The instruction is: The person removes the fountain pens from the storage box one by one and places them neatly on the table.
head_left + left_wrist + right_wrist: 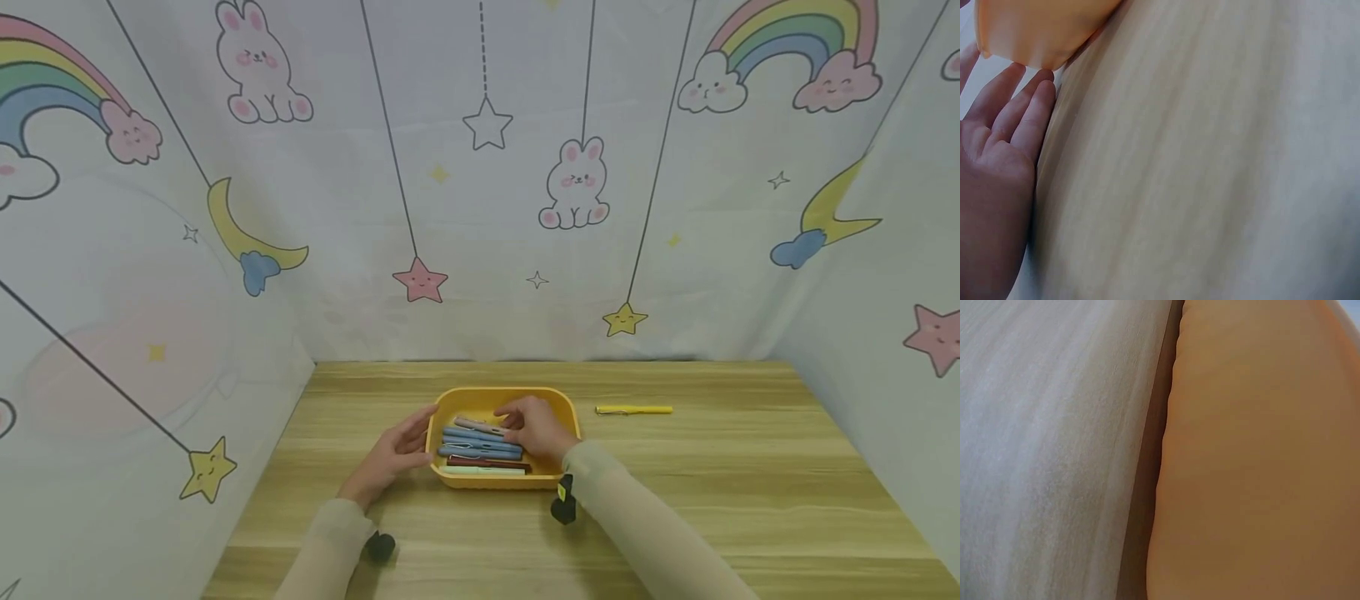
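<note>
A yellow basket (506,482) stands on the table with pens lying side by side in it. At the far side of the row is a pinkish-beige pen (471,424). Nearer lie blue pens (480,452), a dark red pen (491,464) and a pale green pen (483,472). My right hand (542,429) reaches inside the basket and pinches the right end of the pinkish-beige pen. Against the basket's left wall rest the fairly straight fingers of my left hand (390,458). The left wrist view shows those fingertips (1044,78) at the wall; the right wrist view shows only basket wall and table.
To the right of the basket, a yellow pen (633,410) lies on the wood-grain table (712,500). A white cloth (487,208) printed with rabbits, stars and rainbows hangs behind the table and along both sides.
</note>
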`<state>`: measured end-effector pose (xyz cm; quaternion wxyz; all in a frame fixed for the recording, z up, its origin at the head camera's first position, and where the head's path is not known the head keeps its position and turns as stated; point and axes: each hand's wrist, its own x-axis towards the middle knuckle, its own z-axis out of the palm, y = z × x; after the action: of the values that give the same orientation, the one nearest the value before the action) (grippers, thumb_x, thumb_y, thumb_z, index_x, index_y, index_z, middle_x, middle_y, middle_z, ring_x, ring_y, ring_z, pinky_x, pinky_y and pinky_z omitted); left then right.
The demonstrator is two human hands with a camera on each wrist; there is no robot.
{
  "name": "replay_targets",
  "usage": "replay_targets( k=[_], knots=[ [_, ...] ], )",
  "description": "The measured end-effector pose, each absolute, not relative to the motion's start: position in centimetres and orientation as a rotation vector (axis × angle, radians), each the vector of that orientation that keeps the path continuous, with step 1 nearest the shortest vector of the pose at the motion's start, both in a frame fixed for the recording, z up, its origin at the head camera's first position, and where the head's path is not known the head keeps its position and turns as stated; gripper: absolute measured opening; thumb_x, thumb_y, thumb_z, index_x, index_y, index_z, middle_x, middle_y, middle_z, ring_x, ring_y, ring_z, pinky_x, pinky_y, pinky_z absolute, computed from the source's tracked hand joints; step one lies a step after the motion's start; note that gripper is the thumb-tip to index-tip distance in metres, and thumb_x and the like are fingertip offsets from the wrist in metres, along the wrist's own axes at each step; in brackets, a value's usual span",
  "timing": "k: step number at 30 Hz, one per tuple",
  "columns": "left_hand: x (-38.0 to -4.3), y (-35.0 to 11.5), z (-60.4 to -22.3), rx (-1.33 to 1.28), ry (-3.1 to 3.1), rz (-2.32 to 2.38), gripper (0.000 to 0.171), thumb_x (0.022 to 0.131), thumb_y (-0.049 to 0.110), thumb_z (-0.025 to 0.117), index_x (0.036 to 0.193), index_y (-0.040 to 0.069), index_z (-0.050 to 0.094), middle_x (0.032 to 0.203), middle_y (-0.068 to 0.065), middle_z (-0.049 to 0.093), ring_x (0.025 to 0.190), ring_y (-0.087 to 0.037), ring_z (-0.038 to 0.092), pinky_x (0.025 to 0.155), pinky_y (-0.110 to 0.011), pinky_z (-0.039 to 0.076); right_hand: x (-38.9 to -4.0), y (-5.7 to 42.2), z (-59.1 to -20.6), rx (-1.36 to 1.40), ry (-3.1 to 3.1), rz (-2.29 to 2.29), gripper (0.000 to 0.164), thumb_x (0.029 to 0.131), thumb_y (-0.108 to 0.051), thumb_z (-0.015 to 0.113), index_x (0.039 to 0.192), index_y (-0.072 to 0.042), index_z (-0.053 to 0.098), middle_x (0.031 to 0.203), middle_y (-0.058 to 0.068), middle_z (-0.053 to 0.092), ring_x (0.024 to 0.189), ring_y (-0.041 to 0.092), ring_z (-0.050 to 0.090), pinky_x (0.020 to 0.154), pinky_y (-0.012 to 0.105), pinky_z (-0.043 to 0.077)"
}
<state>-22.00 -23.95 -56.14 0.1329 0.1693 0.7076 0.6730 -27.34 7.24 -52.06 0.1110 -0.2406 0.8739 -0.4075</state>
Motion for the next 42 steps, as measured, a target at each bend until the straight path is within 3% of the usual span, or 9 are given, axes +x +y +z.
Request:
replay_targets(
  k=[10, 18, 28, 42],
  knots=[
    [-21.9, -24.1, -56.3, 0.478, 2.060, 1.940, 0.080, 0.097, 0.003, 0.073, 0.166, 0.017, 0.034, 0.171, -0.012, 0.030, 0.155, -0.037, 0.032, 0.114, -0.019, 0.040, -27.4, 7.4, -52.3, -0.690, 2.588, -1.187, 0.029, 0.093, -0.002, 0.078, 0.122, 0.001, 0.076, 0.113, 0.011, 0.078, 0.100, 0.024, 0.075, 0.090, 0.043, 0.063],
    [-21.9, -24.1, -56.4, 0.476, 2.061, 1.946, 0.080, 0.097, 0.002, 0.072, 0.166, 0.016, 0.034, 0.171, -0.013, 0.031, 0.155, -0.037, 0.032, 0.113, -0.018, 0.040, -27.3, 7.3, -52.4, -0.728, 2.632, -1.182, 0.020, 0.095, -0.002, 0.075, 0.115, 0.000, 0.079, 0.109, 0.009, 0.079, 0.097, 0.023, 0.074, 0.087, 0.041, 0.063],
    [-21.9, -24.0, -56.4, 0.460, 2.075, 1.938, 0.079, 0.097, 0.005, 0.073, 0.165, 0.017, 0.035, 0.171, -0.012, 0.031, 0.155, -0.036, 0.033, 0.114, -0.020, 0.040, -27.1, 7.2, -51.4, -0.542, 2.672, -1.154, 0.021, 0.100, -0.013, 0.073, 0.119, -0.006, 0.080, 0.115, 0.007, 0.078, 0.100, 0.018, 0.071, 0.092, 0.044, 0.061],
    [-21.9, -23.9, -56.2, 0.496, 2.080, 1.942, 0.080, 0.096, 0.003, 0.074, 0.165, 0.015, 0.034, 0.170, -0.014, 0.032, 0.154, -0.037, 0.034, 0.113, -0.019, 0.041, -26.7, 7.8, -50.5, -0.791, 2.845, -1.140, 0.011, 0.095, -0.002, 0.075, 0.102, -0.006, 0.082, 0.105, 0.008, 0.079, 0.100, 0.027, 0.073, 0.087, 0.046, 0.062]
  ],
)
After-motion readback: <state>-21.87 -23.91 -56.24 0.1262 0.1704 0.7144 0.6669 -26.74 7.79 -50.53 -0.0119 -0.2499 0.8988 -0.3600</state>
